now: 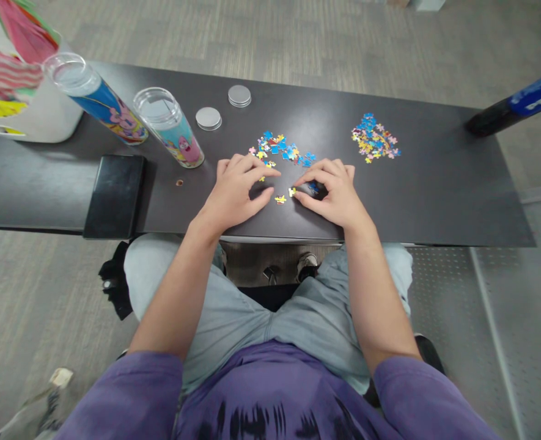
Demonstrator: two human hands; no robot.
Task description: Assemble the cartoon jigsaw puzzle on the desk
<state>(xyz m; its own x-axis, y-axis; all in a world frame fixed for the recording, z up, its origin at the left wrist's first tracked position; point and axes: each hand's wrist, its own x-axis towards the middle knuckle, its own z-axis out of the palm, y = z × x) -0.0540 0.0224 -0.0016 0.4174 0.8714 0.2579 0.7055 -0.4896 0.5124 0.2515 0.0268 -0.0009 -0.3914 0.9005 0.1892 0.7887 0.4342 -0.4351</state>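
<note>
My right hand pinches a small yellow and white puzzle piece between thumb and fingertips, just over the dark table. Left of it lies a yellow puzzle piece with some red on it. My left hand rests at the table with thumb and fingers apart and nothing between them. Beyond both hands spreads a loose pile of blue, yellow and pink puzzle pieces, partly hidden by my left fingers. A few blue pieces show under my right hand.
A second heap of puzzle pieces lies farther right. To the left stand two clear printed tubes, two silver lids, a black phone-like slab and a white bin. A blue-and-black cylinder rises at the right.
</note>
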